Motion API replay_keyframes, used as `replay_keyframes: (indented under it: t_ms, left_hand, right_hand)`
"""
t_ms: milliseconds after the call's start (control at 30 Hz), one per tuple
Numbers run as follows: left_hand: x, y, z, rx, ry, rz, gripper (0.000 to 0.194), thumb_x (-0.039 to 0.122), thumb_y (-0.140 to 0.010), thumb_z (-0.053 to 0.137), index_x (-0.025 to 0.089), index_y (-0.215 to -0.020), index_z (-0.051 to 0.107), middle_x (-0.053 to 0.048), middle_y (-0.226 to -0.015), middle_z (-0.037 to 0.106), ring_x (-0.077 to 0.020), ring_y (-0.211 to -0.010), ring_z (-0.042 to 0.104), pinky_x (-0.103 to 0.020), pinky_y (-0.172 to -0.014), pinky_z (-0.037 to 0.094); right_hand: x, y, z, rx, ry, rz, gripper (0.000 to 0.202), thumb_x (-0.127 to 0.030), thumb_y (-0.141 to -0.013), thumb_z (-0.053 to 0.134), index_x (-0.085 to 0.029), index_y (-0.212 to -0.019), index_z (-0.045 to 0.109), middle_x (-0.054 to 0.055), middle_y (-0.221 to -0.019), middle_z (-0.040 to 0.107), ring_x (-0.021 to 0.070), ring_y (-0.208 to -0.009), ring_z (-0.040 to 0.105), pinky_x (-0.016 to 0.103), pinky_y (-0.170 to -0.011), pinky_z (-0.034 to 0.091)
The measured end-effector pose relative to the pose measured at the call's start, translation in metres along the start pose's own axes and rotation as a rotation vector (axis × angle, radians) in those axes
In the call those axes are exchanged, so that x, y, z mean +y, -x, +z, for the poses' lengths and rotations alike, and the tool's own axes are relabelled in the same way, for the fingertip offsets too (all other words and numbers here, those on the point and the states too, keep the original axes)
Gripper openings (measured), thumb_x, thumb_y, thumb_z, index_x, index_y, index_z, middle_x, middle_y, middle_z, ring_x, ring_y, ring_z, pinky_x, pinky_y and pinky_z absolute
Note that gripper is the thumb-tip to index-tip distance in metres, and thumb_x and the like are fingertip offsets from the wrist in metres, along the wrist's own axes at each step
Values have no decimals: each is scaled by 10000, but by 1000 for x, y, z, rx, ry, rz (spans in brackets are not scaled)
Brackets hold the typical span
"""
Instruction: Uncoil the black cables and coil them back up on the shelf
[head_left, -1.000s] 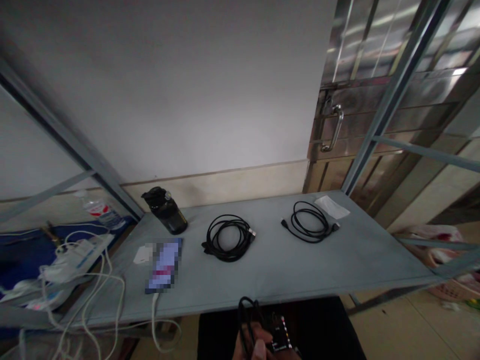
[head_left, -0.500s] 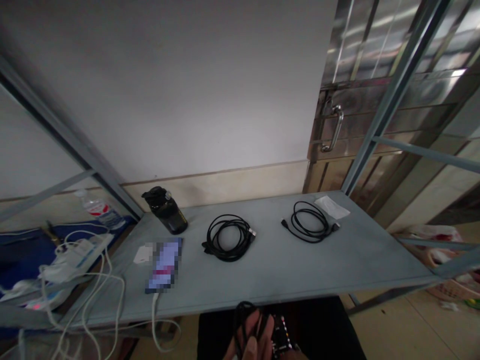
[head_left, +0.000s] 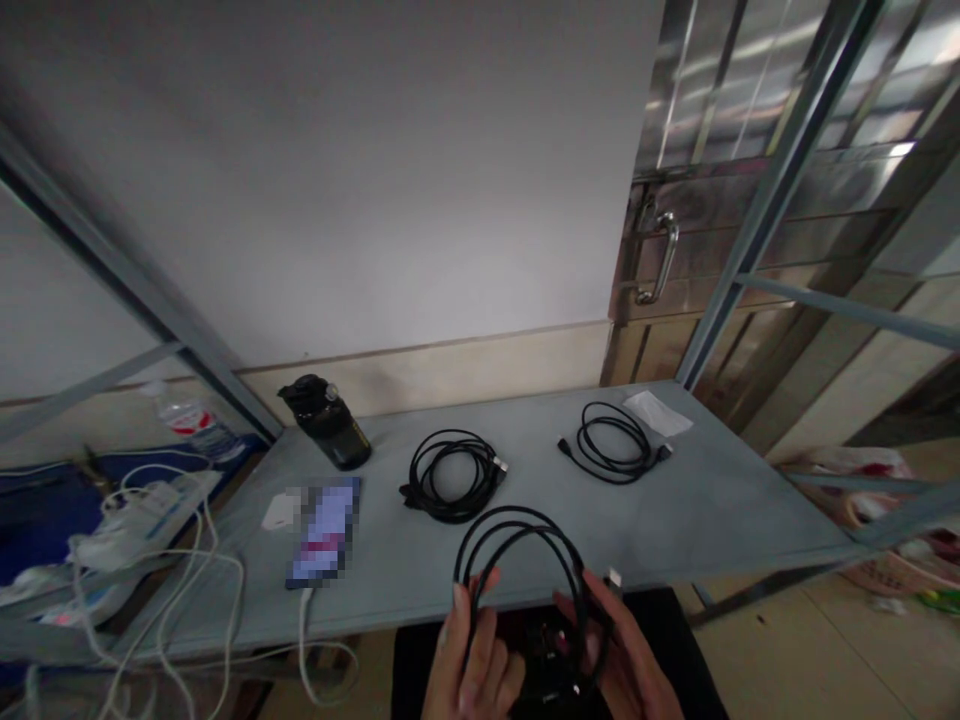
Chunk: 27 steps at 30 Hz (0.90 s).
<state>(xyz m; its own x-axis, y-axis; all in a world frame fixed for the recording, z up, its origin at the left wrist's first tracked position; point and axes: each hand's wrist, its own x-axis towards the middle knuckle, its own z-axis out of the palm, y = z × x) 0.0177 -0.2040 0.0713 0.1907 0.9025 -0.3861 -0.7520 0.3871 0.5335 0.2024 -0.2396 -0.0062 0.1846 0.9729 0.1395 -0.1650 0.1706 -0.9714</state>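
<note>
Between my two hands is a looped black cable, raised over the table's front edge. My left hand pinches the left side of the loops, fingers curled. My right hand grips the right side, and a light-coloured connector sticks out by its fingers. Just beyond, on the grey table, lies a thicker coiled black cable with a metal plug. Farther right rests another coiled black cable with a plug at each end. The lower part of the held loops is hard to make out against the dark clothing.
A dark bottle stands at the back left, with a phone on a white charging cord in front. A power strip with tangled white cords lies far left. White paper lies back right. Metal posts frame the table.
The held cable has come up from my lap and its loops are now spread open between both hands. The right hand has come into clear view. The view has shifted slightly.
</note>
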Motion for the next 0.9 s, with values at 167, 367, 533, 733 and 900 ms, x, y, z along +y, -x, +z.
replay_keyframes:
  t_ms: [167,367,533,733,900]
  left_hand:
    - [-11,-26,7,-92,46,0,348,494,-994,882,192,-1138,788,141,-522,308,-15,-352,269,-181,-423,280]
    - [21,-59,37,208,-197,368,553,458,-747,1070,199,-1008,657,131,-661,457,-31,-486,394,-183,-474,344]
    - [96,-131,19,400,-816,870,658,684,-927,775,185,-1329,626,35,-845,617,-141,-634,581,-297,-608,521]
    - [142,-184,-26,427,-1254,933,387,485,-843,813,184,-1079,753,-162,-1112,763,-416,-1212,682,-648,-1207,466]
    - [119,-185,-60,395,-1442,982,479,500,-1021,638,192,-1383,695,-208,-1455,686,-408,-1460,574,-648,-1304,402]
  right_hand:
    - [-19,-25,9,-23,-213,29,649,-614,-1161,422,-390,-1770,401,141,-1759,519,351,-1289,785,452,-835,739]
    - [-19,-88,38,-59,-294,-87,593,-521,-1159,492,-329,-1720,505,127,-1395,731,198,-802,714,354,-706,648]
    - [-14,-179,91,-139,99,-215,531,-393,-1171,420,-247,-1660,566,119,-1319,752,242,-1027,738,470,-1034,632]
    - [-12,-204,101,-186,506,-320,460,-232,-1007,624,-190,-1454,722,194,-1398,684,365,-1366,637,633,-1240,512]
    - [36,-88,43,-245,658,-474,384,-169,-1089,536,-295,-1425,672,110,-1380,734,258,-1294,725,424,-1147,617]
